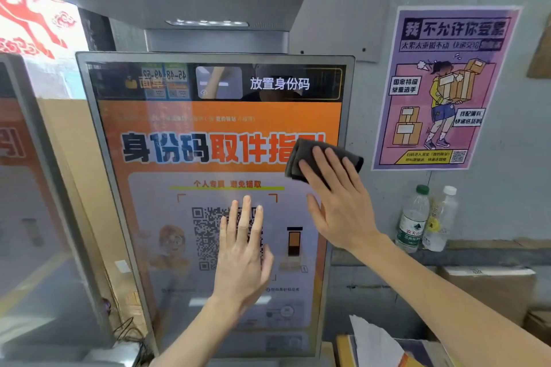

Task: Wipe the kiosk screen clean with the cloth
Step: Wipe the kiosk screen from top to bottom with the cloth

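Both forearms run off the bottom edge. The left hand [241,250] lies flat with straight fingers on the kiosk screen [167,188], hiding part of its QR code. The right hand [337,202], fingers straight and spread, presses the dark cloth [301,149] against the screen's right edge, covering the headline's last character.

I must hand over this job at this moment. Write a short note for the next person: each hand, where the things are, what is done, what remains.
Right hand: open, its straight fingers press the dark cloth on the kiosk screen at its right edge, beside the big title.
Left hand: open, flat over the QR code.
Done: cannot tell which areas are wiped.
Left: probably wipe the whole screen.
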### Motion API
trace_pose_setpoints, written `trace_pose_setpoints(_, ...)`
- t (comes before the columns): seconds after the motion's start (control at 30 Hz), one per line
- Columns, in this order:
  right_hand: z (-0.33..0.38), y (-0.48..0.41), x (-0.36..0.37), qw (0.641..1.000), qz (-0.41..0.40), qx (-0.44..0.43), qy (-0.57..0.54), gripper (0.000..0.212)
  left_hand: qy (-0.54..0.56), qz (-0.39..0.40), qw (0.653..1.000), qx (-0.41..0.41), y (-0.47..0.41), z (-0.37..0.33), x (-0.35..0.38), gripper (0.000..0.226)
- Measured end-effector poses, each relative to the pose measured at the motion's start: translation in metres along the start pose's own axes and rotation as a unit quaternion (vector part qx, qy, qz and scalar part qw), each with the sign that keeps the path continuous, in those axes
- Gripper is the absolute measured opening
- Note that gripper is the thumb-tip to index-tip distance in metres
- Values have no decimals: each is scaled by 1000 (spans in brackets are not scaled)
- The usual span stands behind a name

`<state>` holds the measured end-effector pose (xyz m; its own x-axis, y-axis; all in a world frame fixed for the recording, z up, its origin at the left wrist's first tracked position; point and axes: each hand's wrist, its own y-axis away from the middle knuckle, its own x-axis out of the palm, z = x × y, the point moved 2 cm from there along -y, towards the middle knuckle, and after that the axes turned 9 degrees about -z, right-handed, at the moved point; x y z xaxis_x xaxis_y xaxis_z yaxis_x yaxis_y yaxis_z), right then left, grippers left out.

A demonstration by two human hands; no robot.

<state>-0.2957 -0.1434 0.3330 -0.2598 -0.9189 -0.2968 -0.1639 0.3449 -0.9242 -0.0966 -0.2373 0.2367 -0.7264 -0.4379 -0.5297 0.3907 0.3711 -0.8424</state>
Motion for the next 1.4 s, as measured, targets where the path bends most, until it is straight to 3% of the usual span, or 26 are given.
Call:
trace_pose_setpoints(0.13, 1, -1, 5, 1000, -11, 15, -8, 64, -5, -8, 1000, 11, 1, 3, 3, 75)
trace_pose_setpoints(0.43, 9, 92, 14, 997, 56, -45, -23, 72, -21, -28, 999, 16, 3, 9, 12, 77)
trace_pose_setpoints(0.67, 8, 30, 12, 999, -28, 17, -23, 62, -39, -42, 998, 37, 3, 14, 11, 81)
trace_pose_setpoints(0.83, 17, 48, 23, 999, -30, 14, -28, 68, -46, -42, 996, 62, 14, 25, 8, 82)
trace_pose_setpoints(1.1, 38, 133, 34, 997, 57, -38, -33, 73, -50, -30, 996, 65, 34, 43, 13, 77)
trace_pose_setpoints(1.4, 36, 68, 29, 1000, 1, -10, -25, 68, -49, -19, 995, 82, 34, 47, 9, 78)
